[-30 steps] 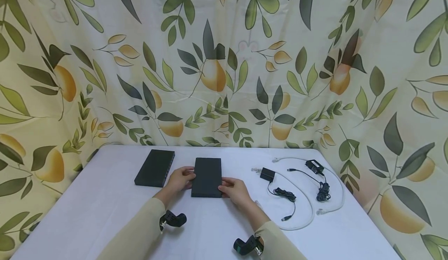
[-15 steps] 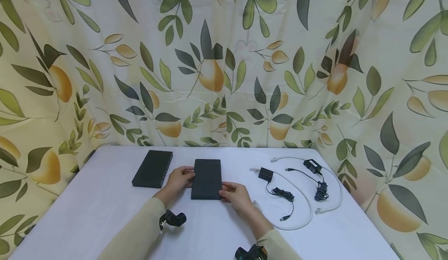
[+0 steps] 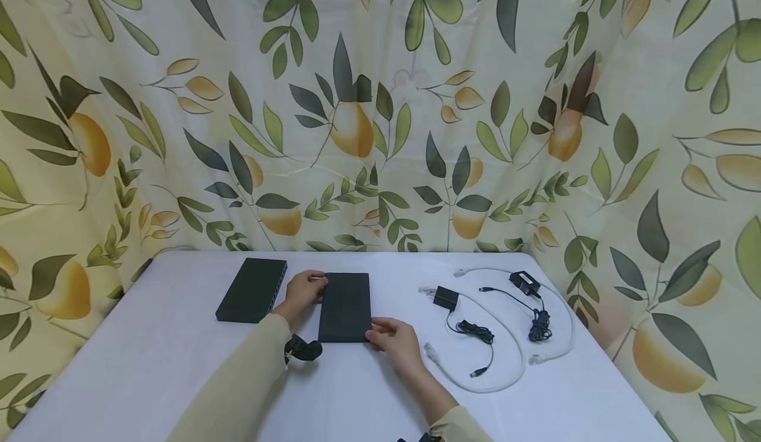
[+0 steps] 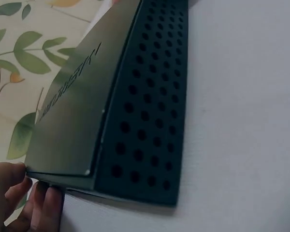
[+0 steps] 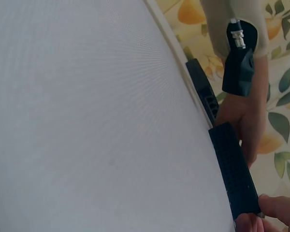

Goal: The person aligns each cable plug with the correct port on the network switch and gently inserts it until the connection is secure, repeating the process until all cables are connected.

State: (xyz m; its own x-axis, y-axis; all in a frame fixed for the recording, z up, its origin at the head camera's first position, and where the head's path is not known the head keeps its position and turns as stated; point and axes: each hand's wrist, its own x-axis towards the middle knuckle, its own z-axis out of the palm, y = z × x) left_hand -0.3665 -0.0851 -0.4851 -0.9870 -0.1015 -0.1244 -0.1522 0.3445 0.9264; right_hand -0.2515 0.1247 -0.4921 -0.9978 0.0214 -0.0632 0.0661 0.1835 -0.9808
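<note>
- Just below centre of frame: black box (image 3: 345, 308), between your two hands over the counter (image 3: 131, 363). Can't tell if it sits flat or slightly raised.
- Left hand (image 3: 304, 288): fingers gripping the box's left edge, toward the top. Right hand (image 3: 395, 344): fingers pinching its lower-right corner.
- Step looks like two-handed positioning of the box. Hold is diagonal, so uneven push will likely twist it. Match pressure both sides.
- Move both ends together; a corner dropping first could nip any fingers under it.
- Perforated side (image 4: 150, 106) fills the left wrist view. Hold by the edges, off the holes.
- Left of frame: second black box (image 3: 252, 290) is near your left wrist. Mind it if you shift that way.
- Right of frame: power adapter (image 3: 445, 298) is apart from the box; white cable (image 3: 523, 360) has one end near your right forearm. Don't snag it.
</note>
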